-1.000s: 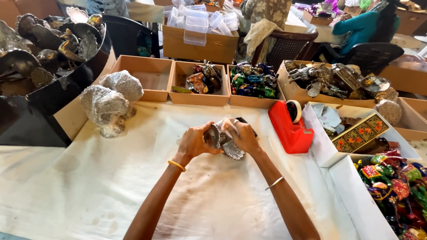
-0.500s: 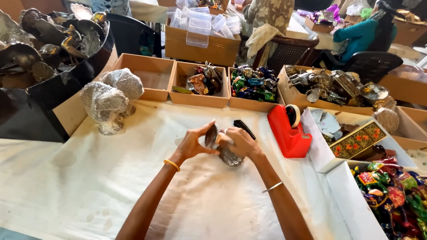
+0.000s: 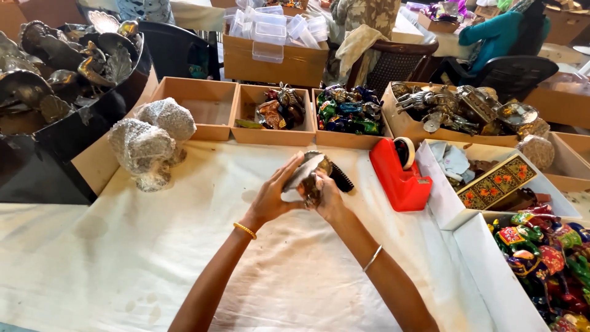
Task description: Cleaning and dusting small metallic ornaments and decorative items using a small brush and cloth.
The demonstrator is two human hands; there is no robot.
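Note:
Both my hands hold one small metal ornament [image 3: 310,174] above the white cloth [image 3: 184,264], near the table's middle. My left hand [image 3: 273,197] cups its pale silver side from the left. My right hand [image 3: 327,195] grips it from the right, partly hiding its brassy body. A black ribbed piece [image 3: 342,178] sticks out to the right, behind my right hand. Two ornaments wrapped in silvery film [image 3: 150,141] lie at the left of the cloth.
A red tape dispenser [image 3: 398,173] stands right of my hands. Shallow cardboard trays [image 3: 203,110] with coloured and metal figurines line the far edge. White boxes [image 3: 491,270] with painted figurines sit at right, a black bin [image 3: 67,132] of metal ornaments at left. Seated people [image 3: 504,37] are beyond.
My hands have turned the ornament over, so its pale silver side now faces up and left. They stay at about the same place above the cloth.

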